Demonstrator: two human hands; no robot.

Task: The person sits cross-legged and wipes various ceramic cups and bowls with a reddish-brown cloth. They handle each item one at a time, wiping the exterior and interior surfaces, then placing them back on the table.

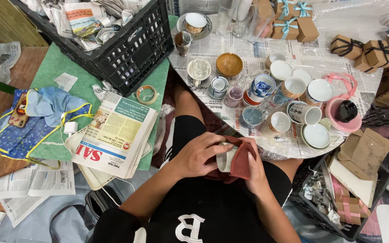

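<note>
Your left hand (197, 155) grips a pale cup (224, 158) over your lap, fingers curled around its side. Your right hand (252, 167) presses a dark red cloth (241, 159) against the same cup, fingers closed on the cloth from the other side. Cup lies roughly sideways between both hands, just below the table edge.

To your left, a stack of newspapers (115, 137) sits on a green mat (52, 69), with a tape roll (147, 94) just beyond it and a blue fabric piece (41, 117) further left. Ahead, the round table (293, 58), covered in newsprint, is crowded with cups and bowls; a brown bowl (229, 64) sits mid-table. A pink tray (341, 119) holds a black pot (346, 110). Far back: black crate (127, 49) stuffed with paper, ribboned brown boxes (289, 22).
</note>
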